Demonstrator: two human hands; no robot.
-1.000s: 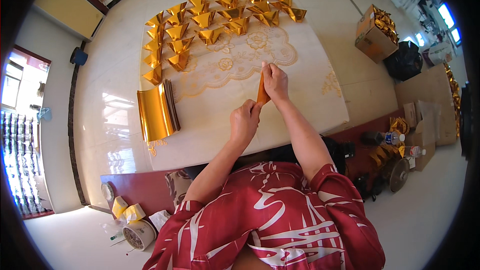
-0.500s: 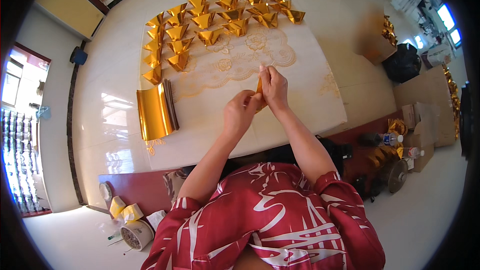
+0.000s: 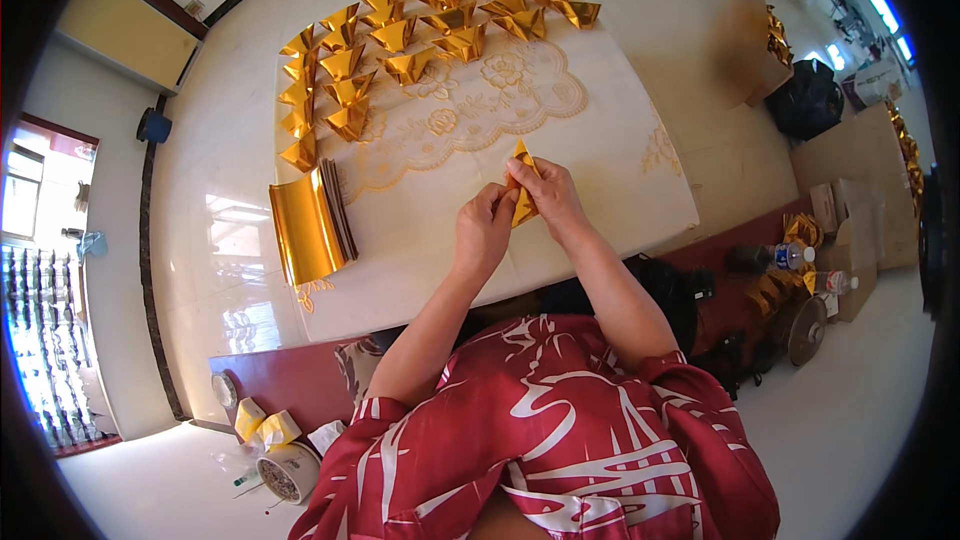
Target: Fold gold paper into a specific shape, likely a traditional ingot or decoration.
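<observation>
Between my two hands is a gold foil paper (image 3: 521, 202), folded into a narrow pointed shape, its tip standing out past my fingers. My left hand (image 3: 484, 230) pinches its near left edge with thumb and fingers. My right hand (image 3: 552, 196) grips it from the other side, thumb pressed on the foil. Both hands are over the near middle of the table. At the left lies a stack of gold foil sheets (image 3: 303, 228), its top sheet curling. Several folded gold paper ingots (image 3: 407, 67) stand in rows along the far and left parts of the table.
A pale cloth with gold flower embroidery covers the table (image 3: 620, 170). Beyond its right edge are a cardboard box (image 3: 850, 180), a black bag (image 3: 805, 100) and plastic bottles (image 3: 795, 256). At the lower left, a white tub (image 3: 289, 473) stands beside yellow packs (image 3: 277, 429).
My hands have turned the foil so more of its gold face and pointed tip show. The right hand has come down nearer the left. The view has shifted slightly.
</observation>
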